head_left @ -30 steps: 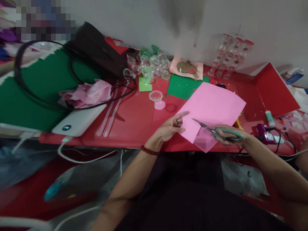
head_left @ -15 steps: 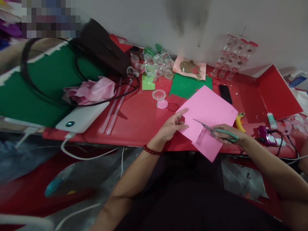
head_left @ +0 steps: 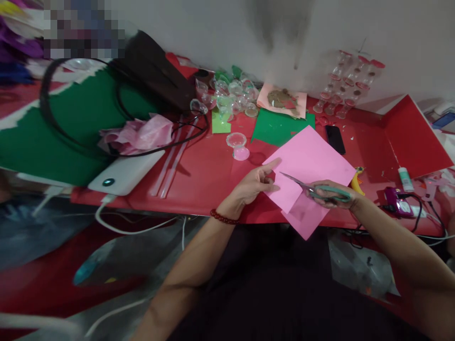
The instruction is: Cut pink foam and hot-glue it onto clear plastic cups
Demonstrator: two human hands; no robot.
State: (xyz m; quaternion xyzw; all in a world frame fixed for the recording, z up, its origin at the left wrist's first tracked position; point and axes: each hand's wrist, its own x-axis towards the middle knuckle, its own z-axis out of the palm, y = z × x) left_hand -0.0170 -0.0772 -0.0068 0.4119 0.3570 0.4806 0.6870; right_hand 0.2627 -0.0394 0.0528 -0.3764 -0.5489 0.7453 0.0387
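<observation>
A sheet of pink paper (head_left: pixel 311 154) is held over the front edge of the red table. My left hand (head_left: pixel 258 183) pinches its left side between thumb and fingers. In my right hand (head_left: pixel 330 193) are scissors with green handles (head_left: pixel 341 191), my fingers wrapped round them. The blades point left across the paper, at the end of a cut that runs in from its lower side. Below the cut, a pink flap (head_left: pixel 307 225) hangs down toward me. Parts of the scissor handles are hidden by my fingers.
Clear plastic cups (head_left: pixel 236 94) cluster behind, near green card (head_left: pixel 280 127). A black phone (head_left: pixel 335 139), a yellow glue gun (head_left: pixel 357 182) and a glue stick (head_left: pixel 404 179) lie to the right. A white power bank (head_left: pixel 126 175) and crumpled pink paper (head_left: pixel 142 135) are on the left.
The scissors have moved slightly left along the paper, with the cut a little longer. The lower flap has shifted left. My left hand keeps its hold.
</observation>
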